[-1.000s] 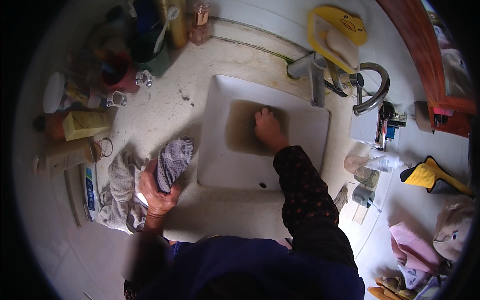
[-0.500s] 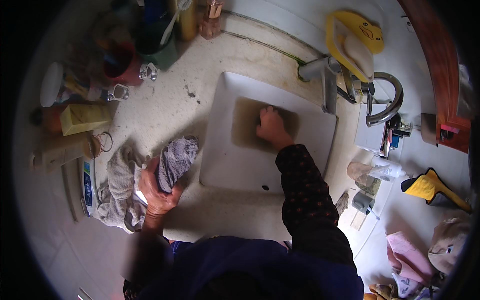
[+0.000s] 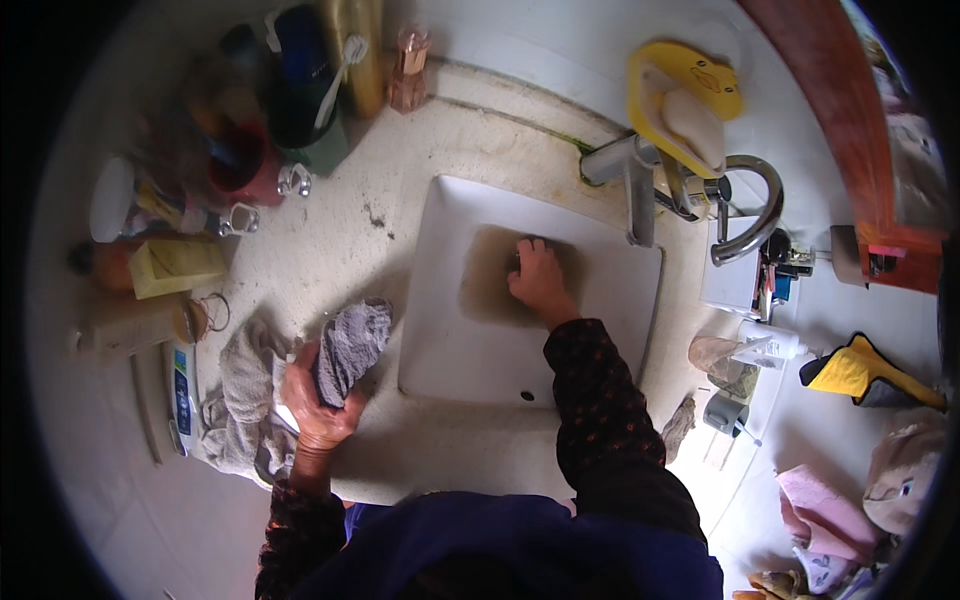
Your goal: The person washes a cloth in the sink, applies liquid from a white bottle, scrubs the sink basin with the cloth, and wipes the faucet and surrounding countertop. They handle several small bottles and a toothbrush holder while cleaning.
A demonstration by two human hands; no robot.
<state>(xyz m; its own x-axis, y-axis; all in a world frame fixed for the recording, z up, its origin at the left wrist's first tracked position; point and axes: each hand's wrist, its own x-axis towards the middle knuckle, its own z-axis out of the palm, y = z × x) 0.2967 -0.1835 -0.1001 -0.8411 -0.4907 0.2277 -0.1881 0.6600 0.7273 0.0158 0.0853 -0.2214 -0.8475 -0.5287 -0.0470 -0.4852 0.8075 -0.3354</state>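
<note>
My left hand is closed round a bunched grey cloth on the counter, left of the sink. Beside it lies a second, paler cloth, crumpled. The white rectangular sink has a shallow pool of murky brown water at its bottom. Down in that pool is my right hand, its fingers curled at the middle of the basin. A small dark spot shows by the fingertips; whatever they grip is hidden.
A tap stands behind the sink, with a yellow soap dish above it. Cups, a toothbrush and a yellow box crowd the far left. A toothpaste tube lies near the left edge.
The whole view has shifted, so the sink and counter sit lower in the picture. My right hand stays in the brown water, and my left keeps its hold on the grey cloth.
</note>
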